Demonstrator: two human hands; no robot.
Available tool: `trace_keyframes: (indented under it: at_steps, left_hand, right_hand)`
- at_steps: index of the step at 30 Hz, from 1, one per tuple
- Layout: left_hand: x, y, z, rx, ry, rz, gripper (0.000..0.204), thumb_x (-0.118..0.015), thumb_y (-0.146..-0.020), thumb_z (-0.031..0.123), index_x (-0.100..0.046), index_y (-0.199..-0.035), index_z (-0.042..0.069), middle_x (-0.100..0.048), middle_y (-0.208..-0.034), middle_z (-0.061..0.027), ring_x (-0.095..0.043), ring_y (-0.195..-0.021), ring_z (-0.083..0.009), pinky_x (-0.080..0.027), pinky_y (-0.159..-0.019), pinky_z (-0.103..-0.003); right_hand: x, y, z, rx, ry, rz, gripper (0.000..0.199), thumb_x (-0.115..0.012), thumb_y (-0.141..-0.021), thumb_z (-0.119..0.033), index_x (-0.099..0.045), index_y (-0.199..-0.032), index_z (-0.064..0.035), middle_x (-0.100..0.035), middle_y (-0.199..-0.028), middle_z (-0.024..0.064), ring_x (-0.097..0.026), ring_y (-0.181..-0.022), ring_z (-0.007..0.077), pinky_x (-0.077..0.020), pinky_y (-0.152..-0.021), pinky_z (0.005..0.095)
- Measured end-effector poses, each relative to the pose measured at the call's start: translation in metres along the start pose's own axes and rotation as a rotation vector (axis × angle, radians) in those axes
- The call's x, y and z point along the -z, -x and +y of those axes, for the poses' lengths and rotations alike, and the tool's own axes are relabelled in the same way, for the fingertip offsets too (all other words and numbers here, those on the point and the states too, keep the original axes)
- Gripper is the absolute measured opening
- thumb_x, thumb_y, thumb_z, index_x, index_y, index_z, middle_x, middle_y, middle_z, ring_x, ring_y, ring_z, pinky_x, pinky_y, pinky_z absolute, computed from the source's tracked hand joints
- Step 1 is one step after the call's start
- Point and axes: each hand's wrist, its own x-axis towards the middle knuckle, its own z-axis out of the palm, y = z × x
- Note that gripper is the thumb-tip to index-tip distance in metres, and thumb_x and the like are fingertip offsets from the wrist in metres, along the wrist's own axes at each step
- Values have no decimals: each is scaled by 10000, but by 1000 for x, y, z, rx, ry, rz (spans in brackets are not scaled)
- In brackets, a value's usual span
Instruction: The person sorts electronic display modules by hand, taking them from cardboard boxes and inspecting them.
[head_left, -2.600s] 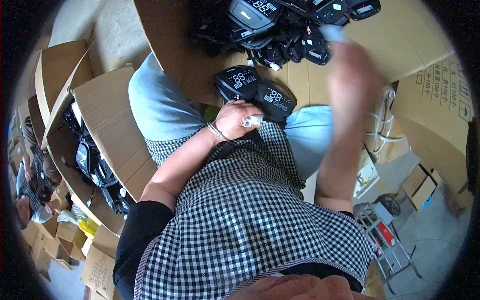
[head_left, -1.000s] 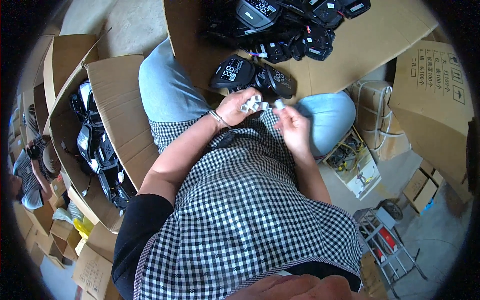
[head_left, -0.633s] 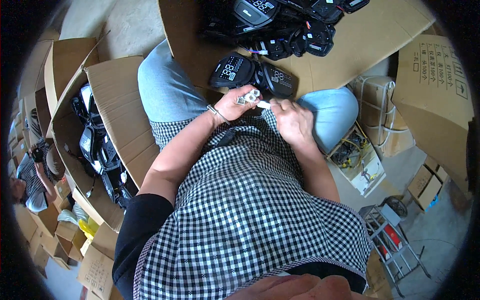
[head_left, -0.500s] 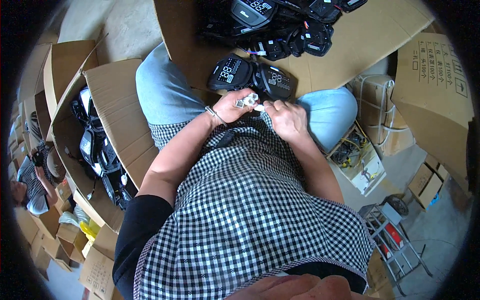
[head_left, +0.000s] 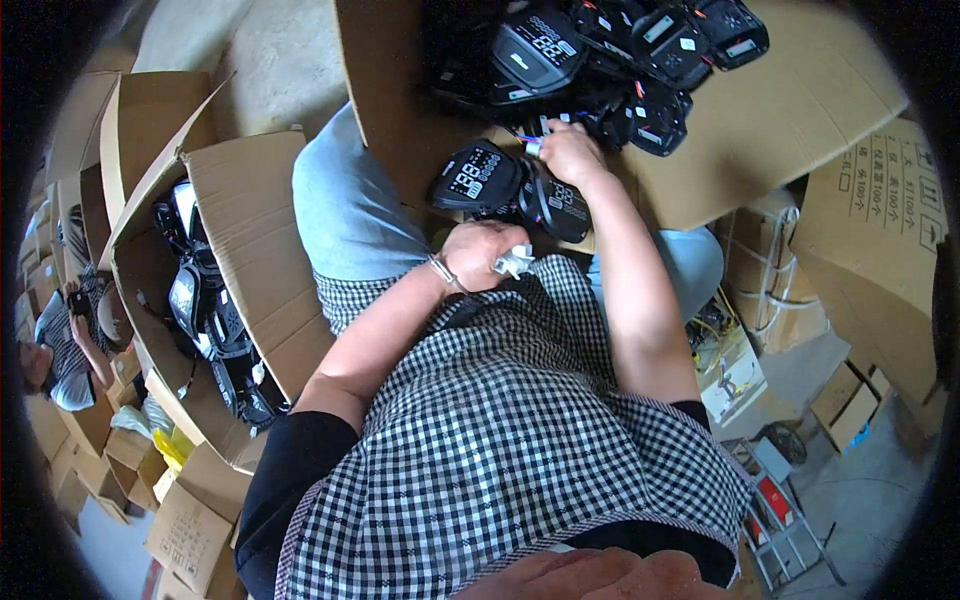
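My left hand (head_left: 482, 254) is closed on several small white plastic connector housings (head_left: 514, 261), low in front of the apron. Farther out, my right hand (head_left: 572, 155) has its fingers curled at a white wire connector (head_left: 533, 148) with coloured wires; its fingertips are partly hidden. Between the hands lie two black display units, the left one (head_left: 475, 177) with its screen up and the right one (head_left: 556, 203) tilted beneath my right wrist. Beyond my right hand is a pile of black display units (head_left: 540, 50), some showing their backs and wires.
An open cardboard box (head_left: 245, 270) with black units (head_left: 205, 300) stands at my left. Cardboard (head_left: 790, 90) lies under the pile. At the right are a strapped box (head_left: 765, 260), a carton with printed flap (head_left: 880, 220) and a metal frame (head_left: 780, 500). Another person (head_left: 75, 350) sits far left.
My right hand has left the white pieces and reached forward to the wire connector by the pile. My left hand keeps the white pieces and has turned over. The whole view has shifted slightly.
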Motion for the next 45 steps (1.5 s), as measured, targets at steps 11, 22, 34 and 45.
trace_keyframes:
  at_steps: [11, 22, 34, 45]
  left_hand:
    - [1, 6, 3, 100, -11, 95, 247, -655, -705, 130, -558, -931, 112, -621, -801, -131, -621, -791, -352, -487, -658, -448]
    - [-3, 14, 9, 197, -159, 294, 275, -633, -662, 36, -546, -918, 82, -627, -833, -117, -622, -825, -330, -487, -717, -422]
    - [-8, 23, -7, -132, 308, 322, 243, -647, -748, 27, -502, -930, 97, -664, -946, -79, -654, -876, -297, -514, -751, -382]
    - [-19, 26, -19, 129, 546, 261, 256, -700, -833, 141, -512, -1002, 99, -573, -893, -48, -597, -842, -176, -476, -757, -296]
  right_hand:
    - [61, 62, -7, 244, -115, 172, 176, -584, -855, -195, -677, -909, -55, -629, -973, 120, -555, -933, 329, -450, -839, 423]
    - [90, 186, -75, 285, 169, 591, 106, -591, -767, -80, -609, -871, -67, -575, -1056, 100, -544, -919, 263, -504, -737, 373]
    - [33, 203, -81, 358, -896, 187, 162, -614, -898, -59, -653, -1028, 29, -664, -1048, 143, -653, -916, 201, -517, -757, 286]
    - [58, 218, -84, 32, -281, 468, 138, -617, -844, -131, -648, -967, -77, -665, -820, 93, -652, -629, 280, -521, -541, 397]
